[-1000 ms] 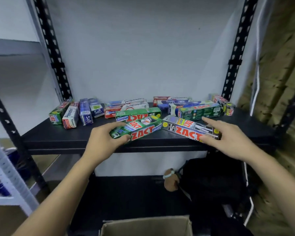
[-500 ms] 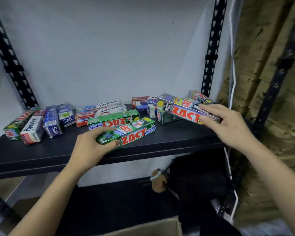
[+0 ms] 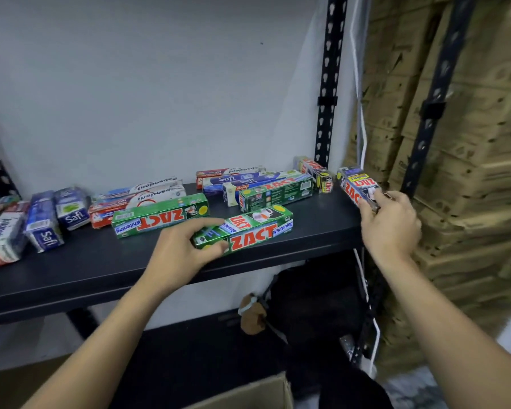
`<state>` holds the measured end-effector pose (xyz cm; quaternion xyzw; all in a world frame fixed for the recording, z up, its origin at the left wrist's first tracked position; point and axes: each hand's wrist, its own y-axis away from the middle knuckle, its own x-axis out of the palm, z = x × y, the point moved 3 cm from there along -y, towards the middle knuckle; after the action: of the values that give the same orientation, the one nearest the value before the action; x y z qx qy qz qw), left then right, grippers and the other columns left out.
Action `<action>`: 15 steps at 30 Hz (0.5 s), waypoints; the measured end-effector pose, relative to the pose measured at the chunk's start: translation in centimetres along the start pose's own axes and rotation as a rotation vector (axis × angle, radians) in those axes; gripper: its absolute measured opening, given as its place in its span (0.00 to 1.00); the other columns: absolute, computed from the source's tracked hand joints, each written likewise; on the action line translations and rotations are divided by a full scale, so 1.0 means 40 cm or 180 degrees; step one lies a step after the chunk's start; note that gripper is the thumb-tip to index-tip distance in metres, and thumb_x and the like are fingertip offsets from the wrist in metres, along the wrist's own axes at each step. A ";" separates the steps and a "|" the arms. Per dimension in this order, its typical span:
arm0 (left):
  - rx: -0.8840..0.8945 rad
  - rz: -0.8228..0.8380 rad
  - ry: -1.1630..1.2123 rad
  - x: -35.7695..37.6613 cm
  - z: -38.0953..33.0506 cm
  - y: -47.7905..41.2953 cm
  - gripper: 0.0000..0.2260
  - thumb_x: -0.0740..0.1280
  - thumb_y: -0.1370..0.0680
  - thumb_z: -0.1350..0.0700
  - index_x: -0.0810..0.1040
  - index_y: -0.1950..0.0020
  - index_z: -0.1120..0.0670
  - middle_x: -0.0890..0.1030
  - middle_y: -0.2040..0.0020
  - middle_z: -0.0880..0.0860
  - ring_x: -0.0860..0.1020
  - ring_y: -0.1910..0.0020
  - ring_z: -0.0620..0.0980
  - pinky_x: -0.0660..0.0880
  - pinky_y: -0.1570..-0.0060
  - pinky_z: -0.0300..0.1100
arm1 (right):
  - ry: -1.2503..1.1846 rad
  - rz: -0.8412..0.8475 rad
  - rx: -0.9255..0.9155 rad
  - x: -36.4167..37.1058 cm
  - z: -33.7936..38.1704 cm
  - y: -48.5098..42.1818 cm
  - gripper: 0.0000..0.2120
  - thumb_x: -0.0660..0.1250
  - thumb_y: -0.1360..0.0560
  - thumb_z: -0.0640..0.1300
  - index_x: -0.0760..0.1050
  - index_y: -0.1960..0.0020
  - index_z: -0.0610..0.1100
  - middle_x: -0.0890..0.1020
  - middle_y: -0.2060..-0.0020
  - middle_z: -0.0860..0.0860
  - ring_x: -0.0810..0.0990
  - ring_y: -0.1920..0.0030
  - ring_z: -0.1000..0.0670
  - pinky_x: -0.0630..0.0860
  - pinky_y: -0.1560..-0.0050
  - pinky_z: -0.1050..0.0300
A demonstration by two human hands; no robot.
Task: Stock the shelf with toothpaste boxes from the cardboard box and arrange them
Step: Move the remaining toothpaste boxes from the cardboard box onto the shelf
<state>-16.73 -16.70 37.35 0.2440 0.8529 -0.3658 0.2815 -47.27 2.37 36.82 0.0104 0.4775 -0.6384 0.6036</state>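
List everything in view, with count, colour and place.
Green Zact toothpaste boxes: at least three, green, shelf middle and rear.
Grey Zact toothpaste boxes: two, grey-red, one rear right, one held at shelf's right end.
Blue Safi boxes: three, blue, two left, one rear.
White Pepsodent boxes: at least four, white-red, left and rear.
Black metal shelf: one, black, across view.
Open cardboard box: one, brown, bottom edge.
Stacked cardboard cartons: several, brown, right.
Left hand: one, grips front green box.
Right hand: one, grips a grey box.
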 end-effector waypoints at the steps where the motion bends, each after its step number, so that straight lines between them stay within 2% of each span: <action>1: 0.0052 0.0018 -0.0036 0.013 -0.004 -0.008 0.18 0.75 0.28 0.47 0.81 0.39 0.43 0.81 0.48 0.39 0.77 0.50 0.31 0.72 0.58 0.25 | 0.0019 0.0113 -0.0045 0.010 0.003 0.001 0.20 0.66 0.24 0.55 0.75 0.35 0.48 0.76 0.39 0.45 0.78 0.46 0.38 0.76 0.51 0.46; 3: 0.0197 0.0049 -0.0200 0.037 -0.012 -0.023 0.19 0.73 0.26 0.45 0.79 0.36 0.43 0.81 0.44 0.42 0.77 0.47 0.35 0.73 0.53 0.28 | -0.0007 0.0346 -0.0247 0.031 0.009 0.004 0.25 0.66 0.25 0.59 0.74 0.32 0.48 0.76 0.38 0.45 0.79 0.44 0.39 0.76 0.49 0.46; 6: 0.0499 0.0074 -0.0764 0.069 -0.020 -0.038 0.22 0.67 0.22 0.42 0.76 0.30 0.46 0.77 0.33 0.46 0.73 0.35 0.47 0.73 0.37 0.48 | -0.0294 0.0633 -0.0410 0.042 0.012 0.001 0.29 0.67 0.27 0.61 0.75 0.32 0.45 0.76 0.34 0.46 0.76 0.37 0.41 0.76 0.41 0.47; 8: 0.0605 0.0058 -0.0979 0.082 -0.030 -0.045 0.22 0.64 0.21 0.42 0.75 0.29 0.48 0.76 0.31 0.48 0.71 0.34 0.52 0.70 0.34 0.54 | -0.0394 0.0861 -0.0415 0.039 0.006 -0.003 0.30 0.68 0.26 0.61 0.74 0.30 0.46 0.73 0.30 0.47 0.74 0.33 0.41 0.73 0.36 0.48; 12: 0.0739 -0.0009 -0.1145 0.102 -0.042 -0.061 0.20 0.65 0.21 0.44 0.76 0.30 0.48 0.77 0.31 0.49 0.72 0.35 0.53 0.72 0.37 0.52 | -0.0395 0.1224 -0.0403 0.038 -0.011 -0.024 0.31 0.68 0.26 0.60 0.71 0.28 0.48 0.68 0.27 0.46 0.68 0.28 0.42 0.65 0.29 0.49; 15: 0.0868 -0.0179 -0.1151 0.122 -0.054 -0.071 0.18 0.70 0.22 0.49 0.79 0.33 0.51 0.79 0.34 0.50 0.75 0.34 0.53 0.71 0.35 0.47 | -0.0307 0.1290 -0.0430 0.038 -0.009 -0.039 0.31 0.68 0.26 0.60 0.70 0.28 0.48 0.69 0.27 0.45 0.68 0.29 0.40 0.65 0.30 0.48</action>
<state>-22.68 -15.76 36.76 0.1864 0.7376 -0.5232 0.3839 -49.11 1.16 36.66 0.0351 0.4779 -0.4703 0.7411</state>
